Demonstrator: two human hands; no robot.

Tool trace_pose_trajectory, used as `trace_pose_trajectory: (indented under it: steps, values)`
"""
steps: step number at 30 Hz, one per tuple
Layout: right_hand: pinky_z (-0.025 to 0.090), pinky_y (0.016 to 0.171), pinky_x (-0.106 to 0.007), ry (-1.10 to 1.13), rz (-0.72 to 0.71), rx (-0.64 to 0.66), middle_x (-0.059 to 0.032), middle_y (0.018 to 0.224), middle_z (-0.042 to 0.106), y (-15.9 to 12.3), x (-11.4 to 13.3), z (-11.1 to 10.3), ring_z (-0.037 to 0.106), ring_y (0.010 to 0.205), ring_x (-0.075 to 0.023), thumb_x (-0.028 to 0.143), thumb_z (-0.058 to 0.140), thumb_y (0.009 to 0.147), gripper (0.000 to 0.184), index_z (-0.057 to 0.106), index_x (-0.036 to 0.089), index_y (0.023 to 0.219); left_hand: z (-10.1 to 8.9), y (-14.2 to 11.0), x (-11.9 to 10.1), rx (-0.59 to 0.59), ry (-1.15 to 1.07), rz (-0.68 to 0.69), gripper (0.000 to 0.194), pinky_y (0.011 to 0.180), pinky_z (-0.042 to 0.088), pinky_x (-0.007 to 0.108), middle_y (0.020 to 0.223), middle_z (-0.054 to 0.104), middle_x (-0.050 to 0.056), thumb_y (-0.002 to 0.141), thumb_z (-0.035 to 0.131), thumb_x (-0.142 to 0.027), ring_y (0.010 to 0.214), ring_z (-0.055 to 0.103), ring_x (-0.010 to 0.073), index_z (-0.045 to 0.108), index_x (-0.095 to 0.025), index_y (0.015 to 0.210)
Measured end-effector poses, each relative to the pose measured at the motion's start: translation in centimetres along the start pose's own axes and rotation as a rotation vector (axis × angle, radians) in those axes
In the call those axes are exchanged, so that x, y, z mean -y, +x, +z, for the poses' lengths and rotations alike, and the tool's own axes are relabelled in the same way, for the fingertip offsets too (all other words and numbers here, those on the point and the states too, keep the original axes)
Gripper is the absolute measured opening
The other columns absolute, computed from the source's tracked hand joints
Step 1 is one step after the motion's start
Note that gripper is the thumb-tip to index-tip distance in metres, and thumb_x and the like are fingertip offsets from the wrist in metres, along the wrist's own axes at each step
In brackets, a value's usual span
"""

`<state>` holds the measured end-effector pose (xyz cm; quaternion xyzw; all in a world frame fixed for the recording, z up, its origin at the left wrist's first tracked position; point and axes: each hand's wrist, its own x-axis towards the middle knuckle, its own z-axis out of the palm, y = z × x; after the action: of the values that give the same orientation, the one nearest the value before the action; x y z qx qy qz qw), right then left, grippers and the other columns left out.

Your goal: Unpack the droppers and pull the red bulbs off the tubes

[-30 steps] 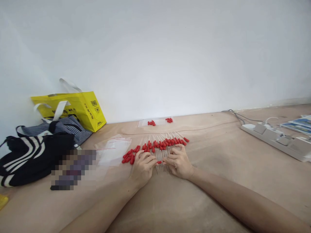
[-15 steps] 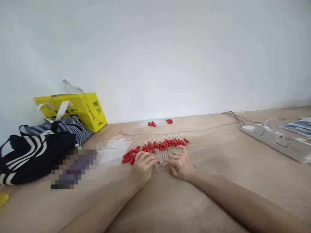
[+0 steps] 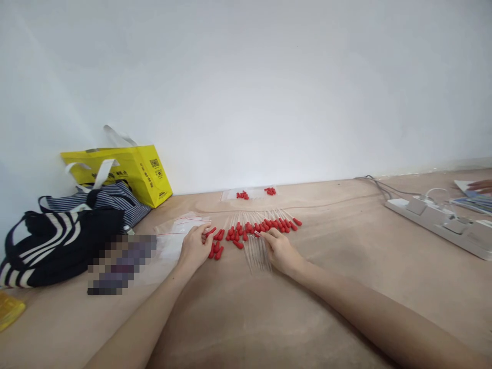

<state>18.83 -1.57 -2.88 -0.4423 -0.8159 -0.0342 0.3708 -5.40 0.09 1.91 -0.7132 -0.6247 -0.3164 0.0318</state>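
Observation:
A row of thin clear tubes (image 3: 258, 251) lies fanned out on the tan table (image 3: 346, 266), most with red rubber caps (image 3: 279, 224) at their far ends. Loose red caps (image 3: 216, 250) lie in a small heap to the left of the row. My left hand (image 3: 195, 247) rests at that heap, its fingertips pinched on one red cap (image 3: 209, 231). At the row's near side, my right hand (image 3: 282, 250) has thumb and forefinger closed on one clear tube (image 3: 257, 234) with a red tip.
Clear zip bags (image 3: 180, 230) lie left of the heap; another with red caps (image 3: 253, 193) lies by the wall. Yellow bag (image 3: 130, 171) and striped bags (image 3: 57, 241) sit far left. Power strip (image 3: 442, 223), cables and papers are at right, with another person's hand (image 3: 480, 185).
My left hand left the tube row and moved left to the loose red caps. My right hand shifted slightly forward, keeping a tube. Another person's hand appeared at the far right.

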Motion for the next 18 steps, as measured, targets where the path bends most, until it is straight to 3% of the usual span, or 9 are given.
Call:
trace_pose_trajectory:
  steps: [6,13,18]
  values:
    - [0.038,0.052,-0.023,-0.179,0.054,0.107,-0.0060,0.079,0.049,0.9,2.4,0.6,0.048,0.058,-0.0121,0.001,0.040,0.073,0.020,0.054,0.015,0.074,-0.2,-0.4,-0.9,0.115,0.001,-0.073,0.021,0.062,0.045,0.025,0.076,0.061,0.003,0.069,0.051,-0.029,0.066,0.057,0.0148,0.057,-0.016,0.084]
    - [0.042,0.060,-0.024,-0.109,-0.009,0.113,-0.0080,0.081,0.049,0.6,3.4,0.7,0.050,0.066,-0.0132,0.008,0.042,0.076,0.014,0.054,0.013,0.070,0.3,2.6,-1.2,0.233,0.146,-0.132,0.025,0.079,0.040,0.029,0.098,0.061,0.006,0.071,0.050,-0.038,0.097,0.053,0.0216,0.062,-0.021,0.083]
    - [0.044,0.067,-0.026,0.011,0.024,0.097,-0.0066,0.080,0.049,0.4,3.8,0.1,0.051,0.072,-0.0143,0.022,0.044,0.081,0.016,0.054,0.014,0.072,2.0,5.2,-1.6,0.359,0.179,-0.227,0.014,0.065,0.043,0.029,0.077,0.067,0.006,0.060,0.058,-0.034,0.083,0.059,0.0240,0.064,-0.021,0.061]
